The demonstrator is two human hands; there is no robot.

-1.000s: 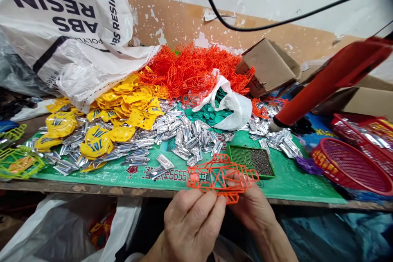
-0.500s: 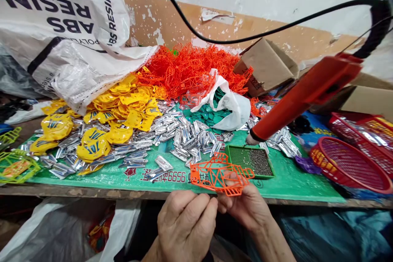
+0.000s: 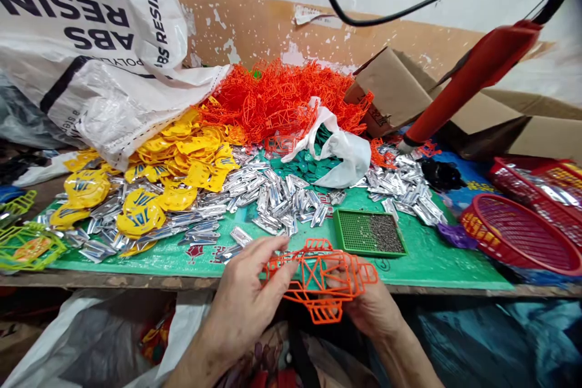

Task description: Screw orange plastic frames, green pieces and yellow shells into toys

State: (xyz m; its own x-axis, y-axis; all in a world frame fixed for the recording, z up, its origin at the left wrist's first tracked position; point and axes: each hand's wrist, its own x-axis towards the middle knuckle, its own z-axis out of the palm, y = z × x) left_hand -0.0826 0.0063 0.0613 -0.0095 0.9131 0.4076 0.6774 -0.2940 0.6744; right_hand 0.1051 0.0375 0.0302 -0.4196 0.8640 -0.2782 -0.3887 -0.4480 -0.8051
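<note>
Orange lattice frame (image 3: 321, 279) sits between your two hands, held up in front of the table's near edge (image 3: 191, 280). Long axis runs left to right, roughly along that edge; the narrow tip points right, the other end is partly covered by your left hand (image 3: 252, 294). One slatted side tab points away from you, the other toward your lap.

Left hand: partly curled, thumb laid over the frame's left end, index finger along its far side, pinching it. Right hand (image 3: 375, 309): curled under the right half, fingers visible through the struts, gripping it; can't tell exactly where those fingertips press.

Just beyond your right hand: green tray (image 3: 344, 235), small dark pieces (image 3: 386, 234) bunched at its right side, on the green mat (image 3: 436, 270). Farther out: silver pieces (image 3: 291, 200), yellow parts (image 3: 182, 154) to the left, orange pile (image 3: 277, 100) at the back, red tool (image 3: 473, 82) hanging at right.
</note>
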